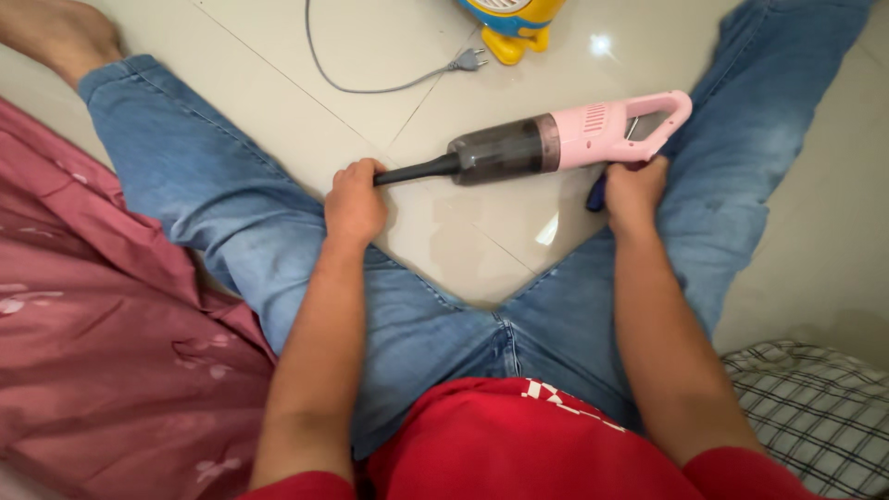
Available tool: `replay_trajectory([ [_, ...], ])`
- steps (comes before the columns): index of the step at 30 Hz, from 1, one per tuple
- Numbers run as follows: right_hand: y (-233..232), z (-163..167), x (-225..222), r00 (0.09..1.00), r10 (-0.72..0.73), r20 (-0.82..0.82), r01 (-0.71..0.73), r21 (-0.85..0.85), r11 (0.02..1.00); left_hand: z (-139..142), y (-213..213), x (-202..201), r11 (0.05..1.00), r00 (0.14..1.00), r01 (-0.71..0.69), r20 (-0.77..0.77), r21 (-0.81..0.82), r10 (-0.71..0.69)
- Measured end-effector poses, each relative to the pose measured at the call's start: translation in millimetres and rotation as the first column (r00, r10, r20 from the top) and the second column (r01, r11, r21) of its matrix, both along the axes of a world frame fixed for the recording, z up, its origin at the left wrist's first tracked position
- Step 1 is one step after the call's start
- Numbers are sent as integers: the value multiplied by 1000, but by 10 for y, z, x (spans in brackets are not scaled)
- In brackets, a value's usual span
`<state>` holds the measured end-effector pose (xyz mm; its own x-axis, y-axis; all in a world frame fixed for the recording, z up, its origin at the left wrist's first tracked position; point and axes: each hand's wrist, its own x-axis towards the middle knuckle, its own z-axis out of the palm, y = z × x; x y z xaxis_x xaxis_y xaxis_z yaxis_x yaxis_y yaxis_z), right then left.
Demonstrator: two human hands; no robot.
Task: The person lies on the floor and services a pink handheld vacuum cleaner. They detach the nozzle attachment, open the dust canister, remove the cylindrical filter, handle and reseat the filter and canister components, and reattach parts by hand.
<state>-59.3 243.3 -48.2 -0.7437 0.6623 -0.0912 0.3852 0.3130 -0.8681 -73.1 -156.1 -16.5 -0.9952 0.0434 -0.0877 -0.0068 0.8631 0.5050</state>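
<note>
Your left hand [354, 202] is closed around the black nozzle of the pink handheld vacuum [556, 141], lying on the floor [278, 56] between your legs. Your right hand [634, 193] pinches a dark blue tool beside its handle. The vacuum looks light, stiff, smooth; hold the handle.

We see a pale tiled floor [278, 37] with thin grout lines crossing it at angles. Near the top edge, our view catches the lower part of a yellow and blue appliance [511, 20] standing on the tiles. Just beside it lies a grey power cord [370, 88], curving across the floor and ending in a two-pin plug [468, 61]. On our left, a dusty pink cloth [102, 352] with a faint flower pattern lies in folds. In the bottom right corner we see a black and white checked fabric [815, 407].
</note>
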Motion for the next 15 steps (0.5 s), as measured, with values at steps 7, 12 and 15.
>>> replay_trajectory([
  [7,264,124,-100,968,-245,-56,153,-642,752,-116,109,-51,990,991,-123,-45,74,127],
  [12,203,181,-98,946,164,-279,-130,138,982,-47,158,-70,983,988,-151,-16,101,154],
  [15,204,319,-147,904,428,-6,-314,669,673,-48,173,-89,977,981,-175,-59,122,183],
])
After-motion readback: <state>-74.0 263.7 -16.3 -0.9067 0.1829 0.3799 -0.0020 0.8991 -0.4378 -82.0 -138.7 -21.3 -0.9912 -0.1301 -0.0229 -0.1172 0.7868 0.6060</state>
